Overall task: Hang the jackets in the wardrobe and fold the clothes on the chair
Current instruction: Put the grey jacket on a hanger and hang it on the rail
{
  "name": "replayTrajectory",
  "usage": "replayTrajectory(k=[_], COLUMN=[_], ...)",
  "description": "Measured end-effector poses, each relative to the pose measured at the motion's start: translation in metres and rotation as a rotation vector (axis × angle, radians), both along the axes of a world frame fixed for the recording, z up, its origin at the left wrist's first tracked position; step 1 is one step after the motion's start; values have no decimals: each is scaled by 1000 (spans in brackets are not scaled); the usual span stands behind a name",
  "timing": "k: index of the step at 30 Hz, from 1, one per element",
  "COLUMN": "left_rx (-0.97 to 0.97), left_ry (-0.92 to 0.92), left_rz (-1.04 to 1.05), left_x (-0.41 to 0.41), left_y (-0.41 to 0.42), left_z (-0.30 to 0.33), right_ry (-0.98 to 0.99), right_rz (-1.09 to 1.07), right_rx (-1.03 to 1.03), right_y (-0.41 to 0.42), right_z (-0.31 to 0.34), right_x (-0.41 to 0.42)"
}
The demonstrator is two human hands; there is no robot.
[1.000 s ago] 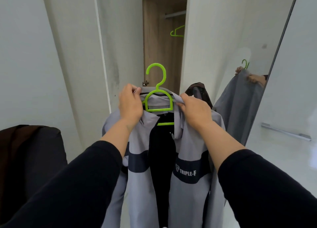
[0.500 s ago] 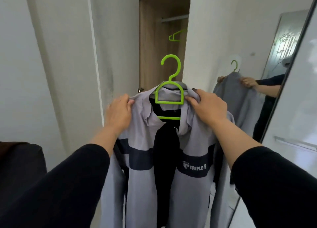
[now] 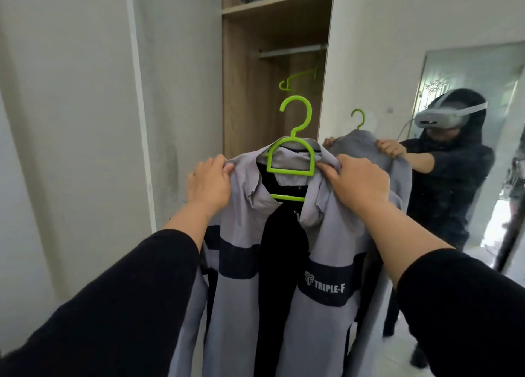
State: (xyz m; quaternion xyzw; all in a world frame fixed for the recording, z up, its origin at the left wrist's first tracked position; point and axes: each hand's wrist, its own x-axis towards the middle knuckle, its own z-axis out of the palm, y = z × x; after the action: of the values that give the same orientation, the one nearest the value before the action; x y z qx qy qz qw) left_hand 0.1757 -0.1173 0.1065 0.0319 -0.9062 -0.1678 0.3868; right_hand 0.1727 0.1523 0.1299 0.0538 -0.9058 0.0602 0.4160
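Grey fabric jacket with dark band [image 3: 235, 234] held at frame centre on bright green plastic hanger [image 3: 291, 160]. Left hand [image 3: 208, 182] and right hand [image 3: 359, 182] each curled, gripping shoulder cloth. Fabric judged soft, light, droopy; best carried by hanger neck toward wardrobe's metal rail [image 3: 292, 53] at upper centre.

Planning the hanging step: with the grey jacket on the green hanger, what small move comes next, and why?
Probably lift the grey jacket toward the rail: both the left hand and right hand grip its shoulders, and the green hanger hook sits below the rail.
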Motion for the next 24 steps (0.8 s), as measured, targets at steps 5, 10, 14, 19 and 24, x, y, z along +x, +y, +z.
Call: replayTrajectory(k=[5, 10, 14, 19, 24], left_rx=[49, 108, 255, 354, 754], left_ry=[-45, -78, -193, -212, -449], left_rz=[-45, -39, -69, -157, -227], left_x=[-55, -112, -163, -221, -269], left_y=[-8, -5, 13, 30, 56], left_z=[4, 7, 19, 44, 66], right_ry=[6, 42, 60, 51, -36], right_rz=[-45, -81, -97, -96, -89], right_rx=[1, -2, 12, -30, -188], right_y=[-13, -23, -37, -51, -73], right_z=[2, 9, 18, 35, 47], right_x=[-40, -86, -125, -183, -232])
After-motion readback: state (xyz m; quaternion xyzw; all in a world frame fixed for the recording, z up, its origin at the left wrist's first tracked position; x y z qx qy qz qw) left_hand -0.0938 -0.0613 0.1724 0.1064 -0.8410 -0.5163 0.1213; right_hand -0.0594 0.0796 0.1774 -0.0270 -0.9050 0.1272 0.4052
